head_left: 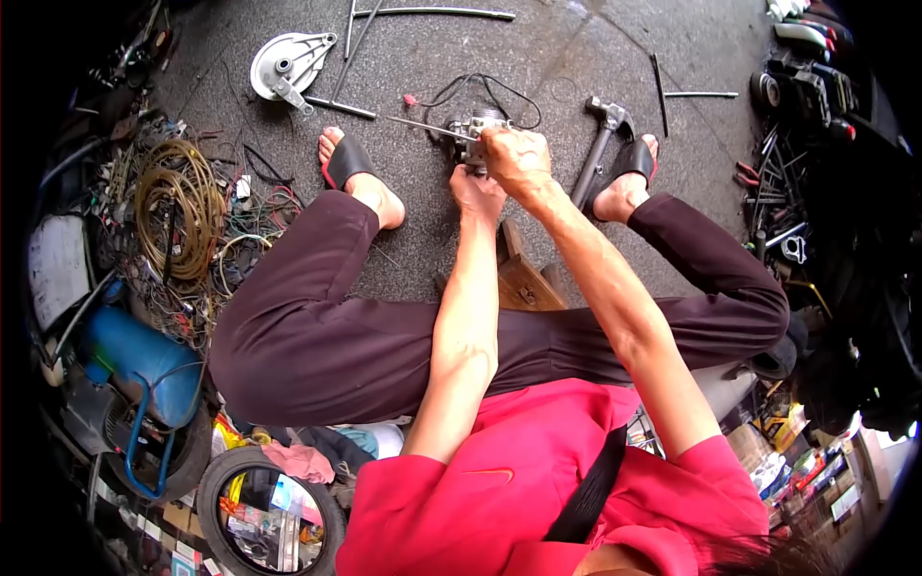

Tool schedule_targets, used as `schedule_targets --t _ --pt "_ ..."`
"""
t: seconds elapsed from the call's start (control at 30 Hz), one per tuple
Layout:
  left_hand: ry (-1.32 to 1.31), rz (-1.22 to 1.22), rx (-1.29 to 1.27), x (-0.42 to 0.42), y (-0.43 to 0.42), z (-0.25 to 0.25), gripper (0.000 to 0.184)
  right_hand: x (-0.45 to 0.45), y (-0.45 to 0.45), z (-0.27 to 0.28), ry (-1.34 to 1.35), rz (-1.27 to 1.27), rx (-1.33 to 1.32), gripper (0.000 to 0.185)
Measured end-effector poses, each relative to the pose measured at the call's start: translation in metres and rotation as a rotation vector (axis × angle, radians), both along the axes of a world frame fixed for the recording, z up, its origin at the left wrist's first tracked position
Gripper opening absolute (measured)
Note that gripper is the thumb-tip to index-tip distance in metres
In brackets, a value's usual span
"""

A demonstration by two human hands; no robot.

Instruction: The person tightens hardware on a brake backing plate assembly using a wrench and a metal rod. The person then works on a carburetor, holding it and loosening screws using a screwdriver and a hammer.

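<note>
Between my feet is a small silver metal part that looks like a carburetor [487, 121], with a black cable [523, 98] looping off behind it. My left hand [477, 192] grips it from below, fingers closed and partly hidden. Over its right side, my right hand [519, 158] is closed in a fist. A thin metal shaft [423, 125], like a screwdriver's, sticks out leftward from that fist; its handle is hidden. Near the cable's left end is a small red connector [410, 100].
A hammer [603, 144] lies by my right foot. Ahead on the left are a round metal brake plate [286, 67] and metal rods [432, 12]. Coiled hose [178, 216] and tangled wires lie left, a blue tank [144, 365] behind them. Loose tools [773, 182] lie right.
</note>
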State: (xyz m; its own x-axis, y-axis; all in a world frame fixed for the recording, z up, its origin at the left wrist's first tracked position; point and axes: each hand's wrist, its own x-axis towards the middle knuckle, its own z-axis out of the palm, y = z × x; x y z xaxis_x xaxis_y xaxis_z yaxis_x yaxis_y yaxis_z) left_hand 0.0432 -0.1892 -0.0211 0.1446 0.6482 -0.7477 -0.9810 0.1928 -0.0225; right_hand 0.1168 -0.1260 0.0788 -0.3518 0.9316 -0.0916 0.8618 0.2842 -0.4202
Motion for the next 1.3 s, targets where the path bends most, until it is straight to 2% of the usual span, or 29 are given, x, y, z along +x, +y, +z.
schedule_targets --t 0.13,0.33,0.47,0.57,0.6,0.63,0.8,0.93,1.07,1.17,1.3 --pt "0.015 -0.01 -0.092 -0.003 0.003 0.0 0.039 0.005 -0.004 -0.004 0.06 -0.006 0.022 0.004" --pt "-0.024 -0.014 -0.017 -0.003 0.004 0.009 0.043 -0.003 -0.001 -0.001 -0.076 -0.002 -0.045 0.009" --pt "-0.041 0.052 -0.041 0.007 0.008 0.014 0.046 0.006 -0.011 0.008 0.119 -0.096 -0.059 0.015" --pt "-0.035 0.0 -0.038 0.011 0.011 0.015 0.048 0.02 -0.027 0.038 0.08 -0.295 -0.129 0.024" --pt "-0.007 0.038 -0.165 0.014 0.013 0.016 0.048 0.027 -0.035 0.046 0.147 -0.372 -0.144 0.031" --pt "0.023 0.077 -0.293 0.017 0.015 0.019 0.048 0.035 -0.044 0.05 0.205 -0.43 -0.112 0.029" --pt "0.083 -0.003 -0.349 0.018 0.019 0.03 0.046 0.074 -0.076 0.068 0.282 -0.684 -0.201 0.027" --pt "0.057 -0.001 -0.337 0.017 0.017 0.029 0.065 0.079 -0.082 0.092 0.277 -0.644 -0.051 0.03" --pt "0.156 -0.111 -0.226 0.013 0.017 0.038 0.074 0.076 -0.089 0.102 0.338 -0.582 0.02 0.028" --pt "0.179 -0.168 -0.239 0.008 0.019 0.029 0.079 0.07 -0.098 0.103 0.354 -0.594 0.006 0.025" --pt "0.572 -0.366 -0.288 0.005 0.019 0.039 0.093 0.067 -0.105 0.104 0.32 -0.581 0.048 0.023"
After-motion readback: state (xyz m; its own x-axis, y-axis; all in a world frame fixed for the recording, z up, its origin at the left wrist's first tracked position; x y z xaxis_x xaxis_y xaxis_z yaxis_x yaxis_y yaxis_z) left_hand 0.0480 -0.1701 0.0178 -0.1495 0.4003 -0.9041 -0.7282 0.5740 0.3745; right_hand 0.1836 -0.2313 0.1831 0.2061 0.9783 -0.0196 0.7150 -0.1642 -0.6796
